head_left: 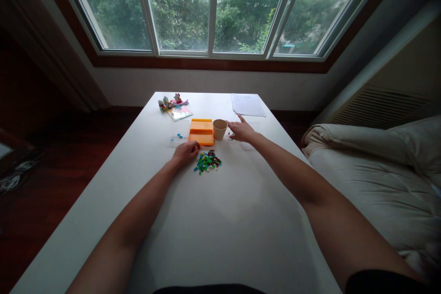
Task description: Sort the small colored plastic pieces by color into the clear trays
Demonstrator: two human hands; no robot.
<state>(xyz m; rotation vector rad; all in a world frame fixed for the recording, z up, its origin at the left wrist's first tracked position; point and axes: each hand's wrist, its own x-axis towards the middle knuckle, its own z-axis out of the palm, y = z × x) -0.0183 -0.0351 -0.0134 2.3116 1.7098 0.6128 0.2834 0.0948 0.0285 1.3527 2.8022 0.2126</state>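
My left hand (186,152) rests on the table with its fingers curled closed, by the front left corner of an orange tray (201,131). What its fingertips hold, if anything, is too small to make out. Just right of it lies a pile of small green, blue and dark toy bricks (207,161). A tan paper cup (219,130) stands upright against the tray's right side. My right hand (242,130) is open to the right of the cup, fingers apart, its fingertips close to the rim. A few tiny dark pieces (230,133) show beneath its fingers.
Several blue bricks (178,136) lie left of the tray in what looks like a clear shallow container. Small colourful figures (170,103) and a card (179,112) sit at the far left of the white table (220,229). White paper (248,104) lies far right.
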